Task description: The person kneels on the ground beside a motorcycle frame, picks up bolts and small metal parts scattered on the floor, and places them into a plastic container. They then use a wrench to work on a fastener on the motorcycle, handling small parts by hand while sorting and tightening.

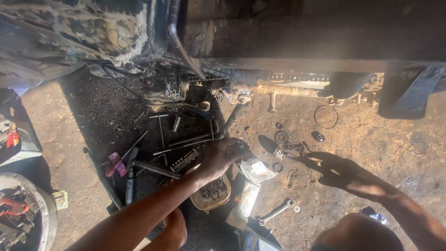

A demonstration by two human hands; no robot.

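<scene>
I am low on dirt ground beside a vehicle's underside (167, 83). My left hand (222, 157) reaches forward over an oily dark patch, its fingers curled around a small dark part (241, 144) that I cannot make out. My right hand (346, 175) lies in shadow on the right, fingers stretched toward a small metal assembly (295, 148) on the dirt, its fingertips at the assembly's edge. A round gear (281, 137) and a dark ring (277, 166) lie right beside that assembly.
Several tools lie on the dark patch: a T-handle wrench (161, 130), a socket (176, 123), a pink-handled screwdriver (116, 165), steel bars (155, 169). A small basket (211, 195), white bags (258, 171), a spanner (274, 211), a rubber ring (325, 116) and a tool basin (44, 218) lie around.
</scene>
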